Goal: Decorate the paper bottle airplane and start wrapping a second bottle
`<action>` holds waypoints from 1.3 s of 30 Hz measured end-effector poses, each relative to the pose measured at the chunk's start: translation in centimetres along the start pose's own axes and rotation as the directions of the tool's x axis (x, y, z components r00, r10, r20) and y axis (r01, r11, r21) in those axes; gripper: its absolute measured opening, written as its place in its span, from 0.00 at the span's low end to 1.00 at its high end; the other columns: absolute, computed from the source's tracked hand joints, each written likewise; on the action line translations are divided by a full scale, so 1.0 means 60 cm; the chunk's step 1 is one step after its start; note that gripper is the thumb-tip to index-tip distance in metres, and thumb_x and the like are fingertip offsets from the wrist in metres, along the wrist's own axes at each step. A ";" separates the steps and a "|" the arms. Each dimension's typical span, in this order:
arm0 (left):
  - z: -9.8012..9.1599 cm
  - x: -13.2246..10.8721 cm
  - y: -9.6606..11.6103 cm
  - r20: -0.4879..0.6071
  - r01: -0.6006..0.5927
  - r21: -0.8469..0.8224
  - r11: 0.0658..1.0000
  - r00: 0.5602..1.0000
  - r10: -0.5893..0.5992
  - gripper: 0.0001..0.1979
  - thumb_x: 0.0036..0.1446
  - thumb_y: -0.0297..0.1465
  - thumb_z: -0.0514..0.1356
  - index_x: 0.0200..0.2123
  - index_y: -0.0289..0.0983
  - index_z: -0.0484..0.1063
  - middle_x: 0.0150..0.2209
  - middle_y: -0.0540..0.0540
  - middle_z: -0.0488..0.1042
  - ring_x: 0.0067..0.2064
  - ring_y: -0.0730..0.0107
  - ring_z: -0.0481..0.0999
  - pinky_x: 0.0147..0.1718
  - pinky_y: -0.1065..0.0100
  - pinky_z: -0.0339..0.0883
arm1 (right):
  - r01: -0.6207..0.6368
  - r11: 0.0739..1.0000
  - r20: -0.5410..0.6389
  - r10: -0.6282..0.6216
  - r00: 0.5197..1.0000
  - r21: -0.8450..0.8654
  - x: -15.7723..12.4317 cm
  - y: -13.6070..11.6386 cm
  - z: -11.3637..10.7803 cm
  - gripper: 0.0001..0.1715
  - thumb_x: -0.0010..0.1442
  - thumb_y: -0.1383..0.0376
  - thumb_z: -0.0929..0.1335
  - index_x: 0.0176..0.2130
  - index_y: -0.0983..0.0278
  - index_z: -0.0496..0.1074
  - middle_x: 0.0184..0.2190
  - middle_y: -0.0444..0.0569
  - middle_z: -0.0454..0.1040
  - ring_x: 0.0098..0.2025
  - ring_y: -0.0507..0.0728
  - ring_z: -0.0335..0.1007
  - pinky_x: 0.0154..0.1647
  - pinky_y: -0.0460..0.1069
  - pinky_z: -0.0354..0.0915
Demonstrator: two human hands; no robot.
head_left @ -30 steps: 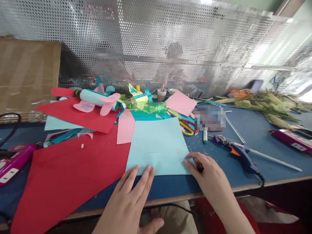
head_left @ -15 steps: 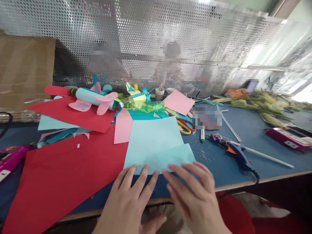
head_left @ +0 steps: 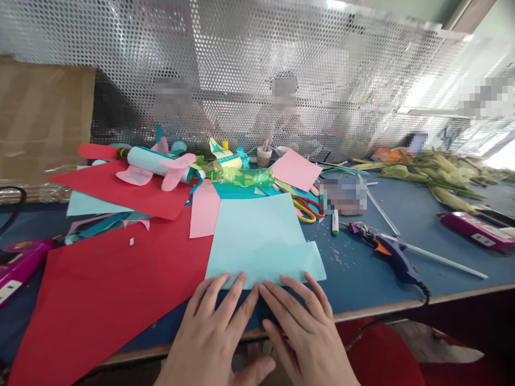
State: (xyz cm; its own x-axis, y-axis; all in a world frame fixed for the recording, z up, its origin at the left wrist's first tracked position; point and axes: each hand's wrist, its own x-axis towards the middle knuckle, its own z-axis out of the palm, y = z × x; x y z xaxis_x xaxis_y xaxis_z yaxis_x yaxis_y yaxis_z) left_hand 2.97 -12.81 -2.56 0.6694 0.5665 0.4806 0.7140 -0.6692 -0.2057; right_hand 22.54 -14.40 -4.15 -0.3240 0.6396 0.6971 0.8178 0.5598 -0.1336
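A light blue sheet of paper (head_left: 257, 230) lies flat near the table's front edge, its lower right corner jutting out to the side. My left hand (head_left: 219, 316) rests with spread fingers on the sheet's near edge, fingertips pressing the paper. Beside it my right hand (head_left: 303, 321) has its fingers stretched out along the same edge, the index fingertip almost meeting the left one. Neither hand grips anything. Under and left of the blue sheet lies a large red sheet (head_left: 120, 289). A pink strip of paper (head_left: 204, 212) touches the blue sheet's left side.
Scissors (head_left: 306, 208) lie behind the blue sheet. To the right are a glue gun (head_left: 388, 249), a marker (head_left: 335, 222) and a white stick (head_left: 446, 260). A green plastic bottle (head_left: 243, 176) and a paper-wrapped bottle (head_left: 156, 163) lie at the back. A cardboard box (head_left: 44, 123) stands left.
My right hand has moved left along the near edge, closer to my left hand. The sheet's right corner strip has shifted slightly downward. My left hand has stayed in place.
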 end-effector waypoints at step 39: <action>-0.018 -0.020 -0.023 0.038 -0.015 -0.024 1.000 0.999 0.016 0.41 0.57 0.53 0.55 0.67 0.36 0.56 0.60 0.44 0.71 0.56 0.57 0.73 0.51 0.62 0.68 | -0.134 0.976 0.052 0.145 0.988 -0.172 -0.061 0.074 -0.070 0.16 0.66 0.63 0.63 0.51 0.58 0.73 0.44 0.41 0.81 0.47 0.60 0.71 0.62 0.58 0.50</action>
State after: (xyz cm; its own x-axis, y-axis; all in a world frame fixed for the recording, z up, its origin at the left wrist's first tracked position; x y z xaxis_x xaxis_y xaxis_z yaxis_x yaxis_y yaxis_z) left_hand 0.95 -13.09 -1.94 0.6877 0.5736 0.4449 0.6990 -0.6886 -0.1927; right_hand 29.38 -16.49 -4.32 -0.2264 0.7409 0.6324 0.9234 0.3698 -0.1027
